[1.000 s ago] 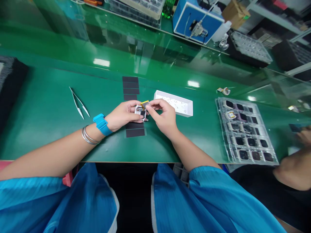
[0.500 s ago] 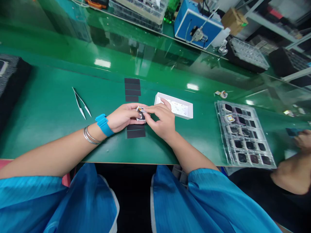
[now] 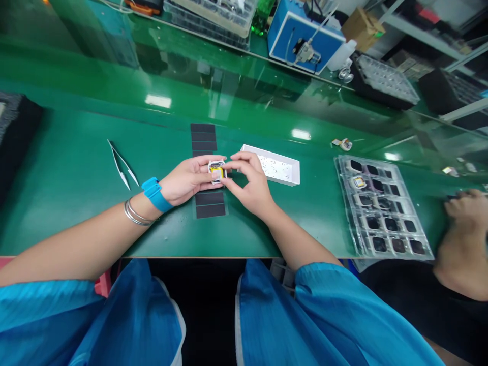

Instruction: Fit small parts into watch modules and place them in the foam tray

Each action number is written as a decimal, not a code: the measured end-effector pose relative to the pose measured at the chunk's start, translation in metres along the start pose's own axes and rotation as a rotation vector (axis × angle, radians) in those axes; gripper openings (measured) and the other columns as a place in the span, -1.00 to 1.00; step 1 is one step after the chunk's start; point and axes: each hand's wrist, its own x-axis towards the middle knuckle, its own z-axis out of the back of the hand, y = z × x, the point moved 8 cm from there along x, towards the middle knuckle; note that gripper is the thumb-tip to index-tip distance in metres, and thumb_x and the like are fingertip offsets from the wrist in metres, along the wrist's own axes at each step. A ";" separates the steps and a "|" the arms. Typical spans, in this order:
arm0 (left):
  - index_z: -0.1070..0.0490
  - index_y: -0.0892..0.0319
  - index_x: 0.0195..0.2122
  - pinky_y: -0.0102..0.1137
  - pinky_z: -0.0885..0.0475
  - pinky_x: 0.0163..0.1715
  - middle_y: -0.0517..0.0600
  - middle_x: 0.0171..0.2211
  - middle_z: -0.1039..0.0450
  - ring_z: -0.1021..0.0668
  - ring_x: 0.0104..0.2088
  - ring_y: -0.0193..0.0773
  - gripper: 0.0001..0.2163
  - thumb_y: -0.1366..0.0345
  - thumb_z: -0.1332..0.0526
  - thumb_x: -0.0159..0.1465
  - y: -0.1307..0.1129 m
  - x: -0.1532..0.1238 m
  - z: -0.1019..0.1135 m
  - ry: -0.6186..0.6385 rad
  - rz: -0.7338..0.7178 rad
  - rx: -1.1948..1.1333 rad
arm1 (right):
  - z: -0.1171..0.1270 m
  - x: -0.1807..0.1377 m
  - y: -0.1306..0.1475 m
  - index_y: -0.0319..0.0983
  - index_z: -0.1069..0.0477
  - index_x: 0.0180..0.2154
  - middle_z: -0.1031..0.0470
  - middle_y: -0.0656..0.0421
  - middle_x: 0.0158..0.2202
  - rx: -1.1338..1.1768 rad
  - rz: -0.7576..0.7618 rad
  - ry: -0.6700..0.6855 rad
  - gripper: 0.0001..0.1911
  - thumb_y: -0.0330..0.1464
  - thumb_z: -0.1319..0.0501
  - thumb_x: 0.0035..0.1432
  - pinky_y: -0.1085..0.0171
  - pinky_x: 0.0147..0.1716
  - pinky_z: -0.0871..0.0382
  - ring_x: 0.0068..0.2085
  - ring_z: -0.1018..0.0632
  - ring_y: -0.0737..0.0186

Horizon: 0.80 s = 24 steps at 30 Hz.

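My left hand point(image 3: 186, 179) is wrapped round a small white smartwatch case point(image 3: 224, 174), its inside facing up. In the case lies a silver battery point(image 3: 217, 175) with yellow edges, and my left thumb presses on it. My right hand point(image 3: 251, 183) grips the right edge of the case between thumb and forefinger. Under and behind my left hand, a strip of black adhesive pieces point(image 3: 203, 136) lies on the green table. Beyond my right hand is a white box point(image 3: 295, 173) with tiny dark parts in it.
White tweezers point(image 3: 122, 165) lie at the left, near black foam point(image 3: 23, 127). Stacked clear trays point(image 3: 404, 206) hold several watch parts at the right. A co-worker's arm point(image 3: 463, 244) rests beyond them. A glass shelf carries a blue machine point(image 3: 301, 40).
The battery now lies flat inside the case, where a part was pinched up at my right fingertips before. My right fingers have moved to the case's edge. The co-worker's hand has shifted left.
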 end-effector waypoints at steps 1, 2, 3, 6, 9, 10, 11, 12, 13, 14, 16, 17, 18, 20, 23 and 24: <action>-0.46 0.23 0.00 -0.39 -0.55 -0.15 0.10 -0.16 -0.56 -0.61 -0.23 -0.28 -0.57 0.54 -0.37 0.08 0.000 0.000 0.000 0.013 -0.011 0.021 | 0.000 0.000 -0.004 -0.13 -0.43 -0.07 -0.37 0.06 0.04 0.057 -0.040 -0.003 -0.70 -0.33 -0.31 0.12 0.04 0.08 -0.39 0.08 -0.41 0.10; -0.47 0.23 0.00 -0.39 -0.55 -0.15 0.11 -0.16 -0.56 -0.61 -0.23 -0.27 -0.57 0.51 -0.40 0.07 -0.001 0.001 0.000 0.027 -0.020 0.039 | -0.002 0.000 -0.008 -0.13 -0.39 -0.01 -0.34 0.05 0.08 0.128 -0.081 0.012 -0.61 -0.31 -0.33 0.10 0.07 0.07 -0.41 0.09 -0.41 0.10; -0.48 0.24 -0.02 -0.40 -0.55 -0.15 0.12 -0.16 -0.56 -0.61 -0.23 -0.27 -0.57 0.48 -0.42 0.05 -0.001 0.001 -0.001 0.043 -0.027 0.054 | -0.005 0.000 -0.012 -0.13 -0.34 0.04 -0.32 0.04 0.11 0.211 -0.124 0.043 -0.54 -0.29 -0.33 0.09 0.09 0.05 -0.44 0.10 -0.41 0.11; -0.51 0.26 -0.07 -0.41 -0.54 -0.16 0.13 -0.16 -0.56 -0.61 -0.23 -0.26 -0.59 0.40 -0.46 0.03 0.000 0.001 -0.004 0.092 -0.038 0.091 | -0.021 -0.005 -0.019 -0.12 -0.23 0.14 -0.34 0.03 0.15 0.468 -0.261 0.179 -0.43 -0.25 -0.31 0.11 0.14 0.02 -0.49 0.08 -0.47 0.15; -0.53 0.26 -0.09 -0.39 -0.54 -0.13 0.14 -0.14 -0.56 -0.61 -0.19 -0.22 -0.60 0.32 -0.48 0.04 0.001 0.001 -0.005 0.116 -0.050 0.134 | -0.032 -0.010 -0.020 -0.11 -0.20 0.17 -0.40 0.05 0.14 0.619 -0.359 0.253 -0.37 -0.19 -0.31 0.11 0.13 0.01 -0.52 0.02 -0.53 0.15; -0.53 0.26 -0.10 -0.38 -0.54 -0.12 0.14 -0.15 -0.57 -0.61 -0.19 -0.22 -0.60 0.29 -0.48 0.04 0.001 0.002 -0.004 0.116 -0.055 0.147 | -0.033 -0.011 -0.020 -0.11 -0.21 0.17 -0.41 0.06 0.13 0.641 -0.377 0.251 -0.37 -0.16 -0.32 0.10 0.13 0.01 -0.52 0.00 -0.55 0.15; -0.53 0.26 -0.10 -0.36 -0.54 -0.12 0.14 -0.16 -0.57 -0.61 -0.19 -0.21 -0.60 0.28 -0.49 0.03 0.001 0.002 -0.003 0.113 -0.062 0.157 | -0.033 -0.011 -0.020 -0.11 -0.23 0.15 -0.43 0.06 0.12 0.655 -0.387 0.241 -0.37 -0.14 -0.33 0.09 0.12 0.01 -0.52 0.00 -0.55 0.14; -0.53 0.25 -0.10 -0.35 -0.53 -0.11 0.13 -0.16 -0.57 -0.61 -0.19 -0.21 -0.59 0.26 -0.49 0.03 0.002 0.003 -0.002 0.110 -0.069 0.165 | -0.033 -0.011 -0.019 -0.11 -0.26 0.14 -0.45 0.07 0.10 0.661 -0.391 0.227 -0.37 -0.11 -0.34 0.07 0.12 0.02 -0.52 0.00 -0.56 0.13; -0.53 0.25 -0.10 -0.34 -0.53 -0.10 0.12 -0.17 -0.57 -0.61 -0.20 -0.20 -0.58 0.25 -0.49 0.02 0.002 0.004 -0.001 0.110 -0.077 0.173 | -0.033 -0.010 -0.019 -0.12 -0.28 0.12 -0.47 0.07 0.08 0.662 -0.391 0.214 -0.37 -0.10 -0.35 0.06 0.11 0.03 -0.51 0.01 -0.56 0.12; -0.52 0.25 -0.10 -0.32 -0.53 -0.09 0.12 -0.18 -0.57 -0.61 -0.19 -0.20 -0.57 0.23 -0.50 0.02 0.002 0.004 -0.001 0.112 -0.086 0.179 | -0.032 -0.010 -0.018 -0.13 -0.29 0.11 -0.48 0.08 0.07 0.661 -0.390 0.202 -0.37 -0.09 -0.36 0.04 0.10 0.04 -0.51 0.01 -0.56 0.11; -0.52 0.25 -0.11 -0.30 -0.52 -0.09 0.11 -0.20 -0.57 -0.61 -0.19 -0.18 -0.57 0.21 -0.50 0.01 0.000 0.005 -0.001 0.117 -0.114 0.185 | -0.032 -0.010 -0.017 -0.14 -0.31 0.10 -0.50 0.07 0.05 0.656 -0.389 0.186 -0.37 -0.08 -0.37 0.03 0.09 0.05 -0.51 0.02 -0.56 0.09; -0.53 0.26 -0.13 -0.28 -0.52 -0.08 0.11 -0.20 -0.57 -0.61 -0.18 -0.17 -0.58 0.21 -0.50 0.01 0.000 0.005 -0.002 0.119 -0.132 0.183 | -0.032 -0.010 -0.016 -0.13 -0.32 0.10 -0.50 0.07 0.05 0.652 -0.389 0.182 -0.37 -0.08 -0.37 0.03 0.08 0.05 -0.51 0.02 -0.56 0.08; -0.53 0.27 -0.15 -0.27 -0.52 -0.08 0.11 -0.21 -0.57 -0.60 -0.18 -0.16 -0.58 0.21 -0.50 0.00 -0.001 0.005 -0.003 0.122 -0.151 0.176 | -0.032 -0.011 -0.016 -0.13 -0.33 0.09 -0.50 0.06 0.06 0.645 -0.388 0.175 -0.38 -0.09 -0.37 0.03 0.08 0.04 -0.51 0.03 -0.57 0.08; -0.53 0.30 -0.19 -0.26 -0.52 -0.08 0.11 -0.23 -0.57 -0.60 -0.20 -0.17 -0.59 0.26 -0.52 -0.04 -0.002 0.006 -0.004 0.132 -0.172 0.150 | -0.030 -0.012 -0.018 -0.13 -0.34 0.08 -0.49 0.06 0.07 0.617 -0.382 0.151 -0.41 -0.12 -0.38 0.04 0.09 0.03 -0.52 0.04 -0.57 0.07; -0.52 0.32 -0.16 -0.22 -0.53 -0.11 0.11 -0.25 -0.56 -0.60 -0.26 -0.21 -0.61 0.41 -0.49 -0.04 -0.002 0.015 0.000 0.142 -0.128 0.110 | -0.026 -0.010 -0.030 -0.12 -0.36 0.07 -0.53 0.05 0.03 0.527 -0.367 0.072 -0.42 -0.16 -0.40 0.02 0.09 -0.01 -0.54 -0.02 -0.60 0.09; -0.51 0.31 -0.11 -0.19 -0.52 -0.11 0.11 -0.24 -0.56 -0.60 -0.27 -0.22 -0.62 0.45 -0.45 0.01 -0.005 0.018 0.005 0.131 -0.115 0.105 | -0.025 -0.009 -0.034 -0.12 -0.36 0.07 -0.54 0.05 0.00 0.492 -0.357 0.041 -0.41 -0.16 -0.41 0.00 0.07 -0.02 -0.55 -0.06 -0.61 0.10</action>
